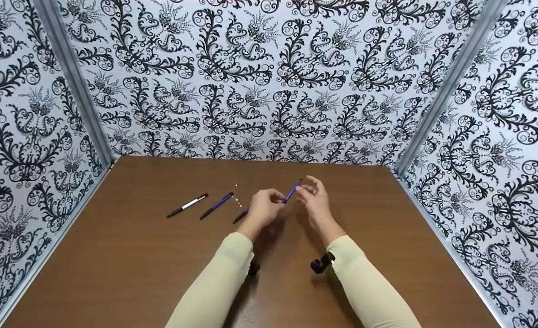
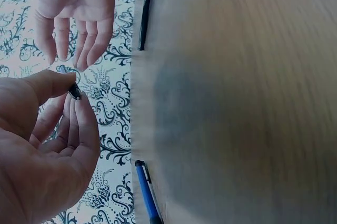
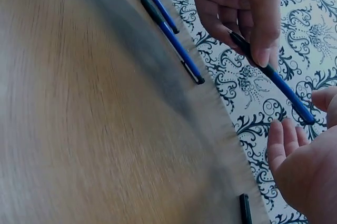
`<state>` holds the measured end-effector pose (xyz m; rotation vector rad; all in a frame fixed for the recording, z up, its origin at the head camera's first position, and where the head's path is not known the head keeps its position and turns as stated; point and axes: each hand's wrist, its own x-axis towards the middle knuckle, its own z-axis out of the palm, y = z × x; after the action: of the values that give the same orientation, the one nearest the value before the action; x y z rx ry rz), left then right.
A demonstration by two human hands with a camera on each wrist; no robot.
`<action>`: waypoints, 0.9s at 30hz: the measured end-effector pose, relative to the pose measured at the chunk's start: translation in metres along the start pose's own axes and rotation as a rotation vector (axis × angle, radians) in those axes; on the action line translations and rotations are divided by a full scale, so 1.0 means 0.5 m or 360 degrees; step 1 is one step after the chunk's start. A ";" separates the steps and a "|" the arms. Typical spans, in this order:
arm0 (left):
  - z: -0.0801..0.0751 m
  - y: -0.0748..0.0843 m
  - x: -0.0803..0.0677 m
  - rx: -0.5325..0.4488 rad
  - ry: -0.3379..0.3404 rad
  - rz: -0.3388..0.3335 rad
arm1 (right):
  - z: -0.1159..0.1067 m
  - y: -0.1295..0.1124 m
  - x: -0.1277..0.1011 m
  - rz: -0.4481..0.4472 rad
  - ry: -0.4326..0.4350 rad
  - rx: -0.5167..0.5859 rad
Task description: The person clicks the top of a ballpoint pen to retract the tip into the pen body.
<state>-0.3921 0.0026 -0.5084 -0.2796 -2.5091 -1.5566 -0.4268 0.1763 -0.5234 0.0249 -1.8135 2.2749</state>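
My left hand (image 1: pixel 266 207) pinches a blue pen (image 1: pixel 292 191) by its black grip end, between thumb and fingers. The pen is held above the table, slanting up toward my right hand (image 1: pixel 315 200). In the right wrist view the pen's far end points between the thumb and fingers of the right hand (image 3: pixel 310 155), which are spread around it without gripping. The left wrist view shows mainly the pen's dark tip (image 2: pixel 75 93) at the left fingertips; the rest of its barrel is hidden.
On the brown table (image 1: pixel 159 259), left of my hands, lie a white and black pen (image 1: pixel 188 205), a blue and black pen (image 1: pixel 216 206) and another blue pen (image 1: pixel 240 216) partly behind the left hand. A black pen-like piece (image 2: pixel 147 13) lies nearer the right hand. Patterned walls (image 1: pixel 250 91) enclose the table.
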 end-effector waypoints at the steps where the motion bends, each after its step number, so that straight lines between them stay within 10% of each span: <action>1: 0.000 0.002 0.000 -0.0011 -0.0003 0.0006 | 0.001 -0.001 -0.001 0.0009 -0.0009 0.0028; 27: 0.002 0.004 0.001 -0.0123 -0.0011 0.0048 | 0.024 -0.015 -0.022 -0.0052 -0.0082 0.0182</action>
<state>-0.3922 0.0044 -0.5072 -0.3321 -2.4416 -1.6463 -0.4164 0.1646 -0.5153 0.1329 -1.6915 2.3729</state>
